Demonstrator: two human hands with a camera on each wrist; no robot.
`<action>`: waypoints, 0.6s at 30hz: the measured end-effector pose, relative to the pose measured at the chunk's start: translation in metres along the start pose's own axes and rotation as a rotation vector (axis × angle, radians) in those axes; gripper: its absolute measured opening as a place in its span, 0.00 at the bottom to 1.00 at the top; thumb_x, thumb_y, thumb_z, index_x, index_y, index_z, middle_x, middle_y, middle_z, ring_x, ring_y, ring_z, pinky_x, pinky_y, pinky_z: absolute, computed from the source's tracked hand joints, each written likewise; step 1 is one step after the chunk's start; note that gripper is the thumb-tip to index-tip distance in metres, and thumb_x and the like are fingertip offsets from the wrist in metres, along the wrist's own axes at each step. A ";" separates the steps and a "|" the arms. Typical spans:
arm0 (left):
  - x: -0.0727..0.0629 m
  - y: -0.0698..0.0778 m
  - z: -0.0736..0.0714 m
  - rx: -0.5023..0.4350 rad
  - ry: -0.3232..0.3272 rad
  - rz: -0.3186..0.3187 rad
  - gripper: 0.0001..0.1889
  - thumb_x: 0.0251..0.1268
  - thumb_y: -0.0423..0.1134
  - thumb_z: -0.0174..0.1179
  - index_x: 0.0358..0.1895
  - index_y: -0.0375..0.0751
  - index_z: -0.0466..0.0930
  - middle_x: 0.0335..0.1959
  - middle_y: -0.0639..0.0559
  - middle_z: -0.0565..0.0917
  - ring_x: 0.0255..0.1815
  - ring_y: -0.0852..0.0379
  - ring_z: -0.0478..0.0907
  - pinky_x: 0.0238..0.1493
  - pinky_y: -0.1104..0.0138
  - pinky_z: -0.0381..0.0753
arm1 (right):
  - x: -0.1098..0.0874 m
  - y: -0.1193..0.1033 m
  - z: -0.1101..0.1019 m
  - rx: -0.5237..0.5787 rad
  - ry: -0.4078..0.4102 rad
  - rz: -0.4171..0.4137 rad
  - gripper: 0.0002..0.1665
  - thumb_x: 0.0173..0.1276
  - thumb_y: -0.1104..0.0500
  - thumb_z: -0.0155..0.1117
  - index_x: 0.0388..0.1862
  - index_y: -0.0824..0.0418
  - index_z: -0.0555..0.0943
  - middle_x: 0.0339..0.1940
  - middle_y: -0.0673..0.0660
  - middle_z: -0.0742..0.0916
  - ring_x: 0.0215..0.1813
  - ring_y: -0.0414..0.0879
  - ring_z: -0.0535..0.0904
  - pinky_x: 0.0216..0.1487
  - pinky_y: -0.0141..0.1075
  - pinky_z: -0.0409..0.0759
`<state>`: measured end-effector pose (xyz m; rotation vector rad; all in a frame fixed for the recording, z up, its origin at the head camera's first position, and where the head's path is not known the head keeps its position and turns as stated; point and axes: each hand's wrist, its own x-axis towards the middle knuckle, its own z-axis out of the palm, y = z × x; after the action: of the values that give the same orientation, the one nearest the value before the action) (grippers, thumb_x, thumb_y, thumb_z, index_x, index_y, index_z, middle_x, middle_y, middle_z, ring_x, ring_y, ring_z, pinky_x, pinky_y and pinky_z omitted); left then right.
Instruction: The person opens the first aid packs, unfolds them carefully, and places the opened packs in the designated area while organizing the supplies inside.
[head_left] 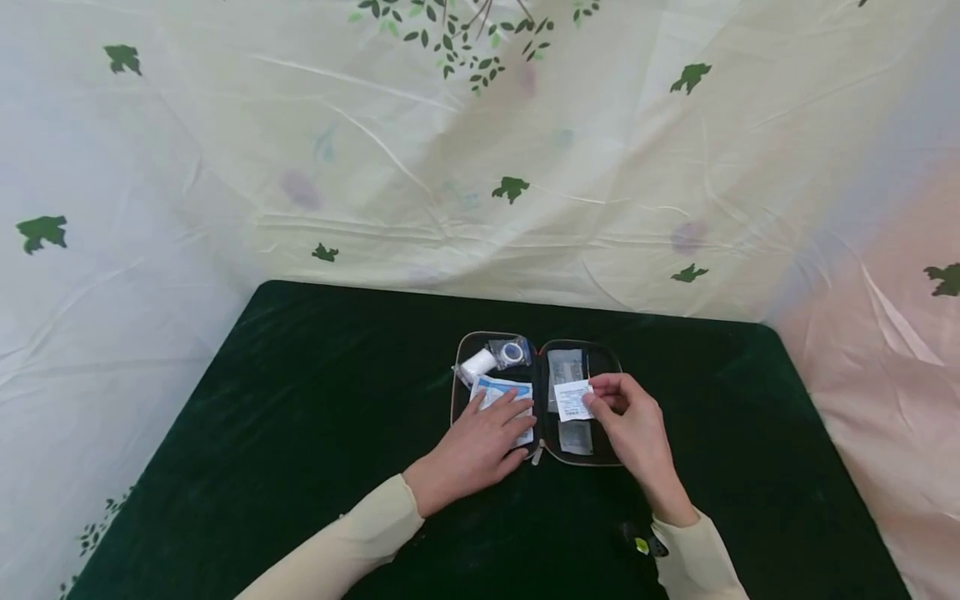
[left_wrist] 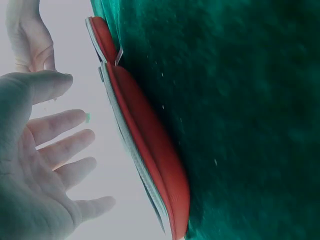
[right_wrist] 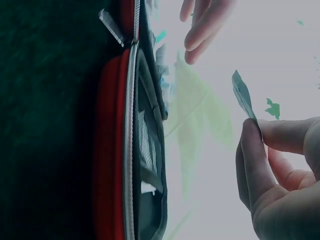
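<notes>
A zippered case (head_left: 581,460), red outside in the wrist views, lies unfolded on the table. My right hand (head_left: 633,425) pinches a small white printed packet (head_left: 573,401) by its edge, between thumb and fingers, above the case's right half. In the right wrist view the packet (right_wrist: 243,95) is seen nearly edge-on, raised off the case. With fingers spread, my left hand (head_left: 480,442) is over the left half, overlapping a blue-and-white packet (head_left: 491,387). In the left wrist view that hand (left_wrist: 45,155) shows its palm, with nothing gripped.
Behind the left hand, a white roll (head_left: 477,364) and a wrapped ring-shaped roll (head_left: 513,352) sit in the case. Clear packets (head_left: 576,437) lie in its right half. Dark green cloth (head_left: 322,400) covers the table. A small dark item (head_left: 642,543) lies by the right sleeve.
</notes>
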<state>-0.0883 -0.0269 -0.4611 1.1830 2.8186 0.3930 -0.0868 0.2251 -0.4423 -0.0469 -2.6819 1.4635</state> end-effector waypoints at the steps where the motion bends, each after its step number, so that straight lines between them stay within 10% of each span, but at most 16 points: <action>1: 0.002 0.001 0.001 -0.002 -0.003 0.002 0.25 0.78 0.53 0.58 0.72 0.50 0.75 0.79 0.52 0.68 0.82 0.49 0.56 0.76 0.39 0.59 | 0.000 0.001 -0.001 -0.003 0.001 0.000 0.15 0.75 0.61 0.66 0.58 0.61 0.79 0.49 0.59 0.83 0.46 0.49 0.82 0.46 0.27 0.78; 18: 0.013 0.010 0.012 -0.029 -0.053 0.044 0.24 0.79 0.52 0.56 0.72 0.49 0.75 0.78 0.52 0.68 0.82 0.49 0.56 0.77 0.39 0.58 | -0.003 0.023 -0.027 -0.105 0.005 0.049 0.13 0.77 0.56 0.66 0.54 0.62 0.83 0.45 0.59 0.86 0.41 0.49 0.79 0.39 0.30 0.78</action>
<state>-0.0885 -0.0085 -0.4693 1.2322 2.7371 0.3980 -0.0813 0.2595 -0.4474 -0.1240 -2.7705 1.3314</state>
